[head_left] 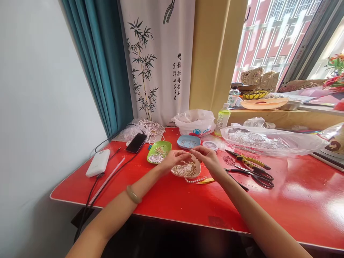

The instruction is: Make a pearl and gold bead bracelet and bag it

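Verify your count as follows. You have two hands: one left hand (pixel 174 158) and one right hand (pixel 209 159). You wear one bangle (pixel 133 194). On your one table (pixel 161 199), identify three dishes: one green dish (pixel 168 144), one blue dish (pixel 180 143) and one beige dish (pixel 199 169). Count one round container (pixel 210 145), one phone (pixel 136 143) and one white power bank (pixel 98 163). Count three hand tools: one pair of pliers (pixel 248 162), one pair of scissors (pixel 263 176) and one black-handled tool (pixel 242 185), partly hidden. Count one pile of red beads (pixel 229 160). You see two bottles: one drink bottle (pixel 222 120) and one sill bottle (pixel 233 98). The dishes' beads are too small for you to count.
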A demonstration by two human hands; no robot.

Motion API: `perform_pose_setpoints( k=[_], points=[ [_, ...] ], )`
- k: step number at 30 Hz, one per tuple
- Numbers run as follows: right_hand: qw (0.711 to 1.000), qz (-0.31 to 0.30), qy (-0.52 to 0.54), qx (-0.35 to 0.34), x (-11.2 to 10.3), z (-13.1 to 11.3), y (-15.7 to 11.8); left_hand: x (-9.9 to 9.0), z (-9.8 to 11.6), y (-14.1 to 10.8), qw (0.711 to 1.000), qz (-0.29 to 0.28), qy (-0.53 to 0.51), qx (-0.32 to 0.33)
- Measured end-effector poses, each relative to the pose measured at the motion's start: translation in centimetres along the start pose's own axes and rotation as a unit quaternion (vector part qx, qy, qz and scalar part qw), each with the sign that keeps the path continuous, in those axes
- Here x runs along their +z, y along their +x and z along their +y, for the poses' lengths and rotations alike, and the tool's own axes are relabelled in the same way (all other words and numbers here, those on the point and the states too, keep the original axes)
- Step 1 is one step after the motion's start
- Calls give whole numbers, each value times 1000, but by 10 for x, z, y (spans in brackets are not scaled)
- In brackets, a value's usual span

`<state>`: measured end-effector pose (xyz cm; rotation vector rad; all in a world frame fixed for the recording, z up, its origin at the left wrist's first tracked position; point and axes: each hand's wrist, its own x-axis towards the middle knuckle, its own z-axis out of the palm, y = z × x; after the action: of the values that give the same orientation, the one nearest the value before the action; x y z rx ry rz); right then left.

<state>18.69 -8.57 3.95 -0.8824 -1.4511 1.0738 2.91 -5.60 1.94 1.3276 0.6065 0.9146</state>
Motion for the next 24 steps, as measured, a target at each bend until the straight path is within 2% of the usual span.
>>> perform_pose_setpoints(
  k=[6, 11, 14, 18, 21, 24],
  points=[
    [998, -18, 52, 12, -2, -2, 0, 7, 0, -4, 999, -44, 0, -30],
    [994, 11, 102, 24, -4, 3, 3, 8, 6, -5, 998, -55, -20, -37],
    [991, -3, 121, 61, -5, 6, 3, 7, 12, -2, 999, -26, -46, -9],
    [982, -73, 122, 123, -3, 6, 1, 3, 23, 11, 993, 39, -94, 56],
    [977, -108, 116, 144, -1, 3, -2, 3, 31, 25, 983, 85, -118, 114],
    [975, -112, 114, 153, -1, 3, -3, 5, 37, 40, 970, 122, -127, 166]
  ],
)
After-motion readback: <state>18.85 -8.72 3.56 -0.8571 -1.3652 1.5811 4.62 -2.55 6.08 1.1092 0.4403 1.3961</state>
